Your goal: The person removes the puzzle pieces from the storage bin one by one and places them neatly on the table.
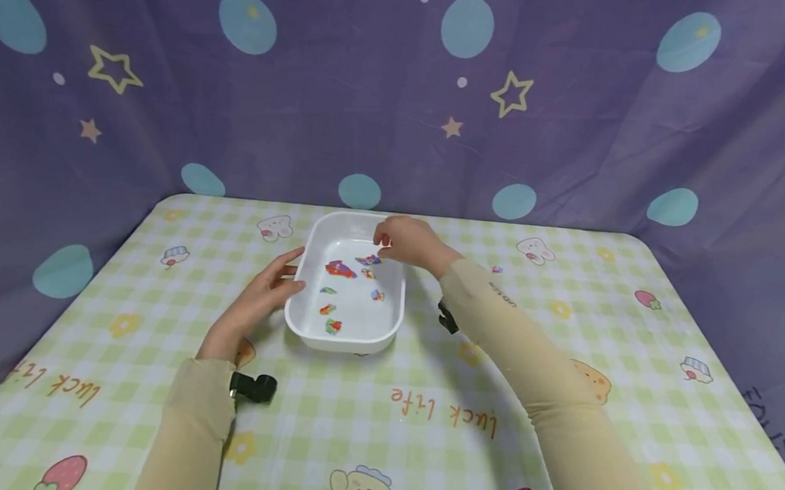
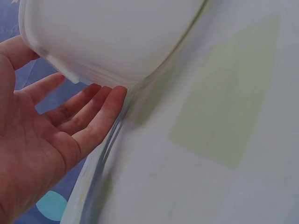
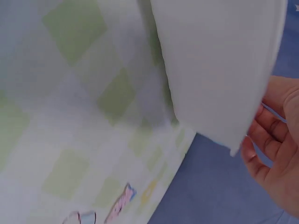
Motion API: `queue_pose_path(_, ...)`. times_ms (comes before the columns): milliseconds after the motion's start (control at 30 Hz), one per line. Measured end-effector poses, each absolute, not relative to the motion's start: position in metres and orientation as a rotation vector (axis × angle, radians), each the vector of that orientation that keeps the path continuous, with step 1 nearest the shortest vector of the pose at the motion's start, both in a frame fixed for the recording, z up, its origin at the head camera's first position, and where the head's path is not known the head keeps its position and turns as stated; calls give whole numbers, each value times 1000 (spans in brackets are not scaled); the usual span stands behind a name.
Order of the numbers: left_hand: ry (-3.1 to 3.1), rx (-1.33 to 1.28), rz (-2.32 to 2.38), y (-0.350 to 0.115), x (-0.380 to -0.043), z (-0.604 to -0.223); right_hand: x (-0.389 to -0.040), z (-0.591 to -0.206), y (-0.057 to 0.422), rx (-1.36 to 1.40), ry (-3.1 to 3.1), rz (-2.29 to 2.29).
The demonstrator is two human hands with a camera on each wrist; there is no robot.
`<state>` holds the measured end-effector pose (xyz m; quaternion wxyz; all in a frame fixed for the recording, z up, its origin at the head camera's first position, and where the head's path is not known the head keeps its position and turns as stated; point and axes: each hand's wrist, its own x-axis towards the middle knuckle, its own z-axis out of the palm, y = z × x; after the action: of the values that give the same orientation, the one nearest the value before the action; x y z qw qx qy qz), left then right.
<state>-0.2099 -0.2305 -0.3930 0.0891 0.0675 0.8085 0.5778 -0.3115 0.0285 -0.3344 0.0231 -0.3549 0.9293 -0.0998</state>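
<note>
A white rectangular tray [image 1: 348, 334] stands on the table, with several small, brightly coloured flat pieces on its floor. The largest is a red and purple piece [image 1: 340, 269]; a blue and purple piece [image 1: 367, 260] lies near the right hand. My left hand [image 1: 262, 297] holds the tray's left side, thumb at the rim and fingers along the outer wall. In the left wrist view those fingers [image 2: 105, 114] touch the wall below the rim. My right hand [image 1: 414, 244] reaches over the far right corner with bent fingers above the pieces; I cannot tell whether it pinches one.
A green and white checked tablecloth [image 1: 324, 438] with printed drawings covers the table. Behind it hangs a purple curtain [image 1: 347, 105] with stars and ovals. A black wrist device [image 1: 254, 387] sits on the left sleeve, another [image 1: 447, 319] under the right.
</note>
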Motion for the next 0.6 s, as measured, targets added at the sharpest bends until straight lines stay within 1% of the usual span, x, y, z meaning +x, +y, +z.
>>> queue_pose_path(600, 2420, 184, 1710, -229, -209, -393, -325, -360, -1, -1021, 2844, 113)
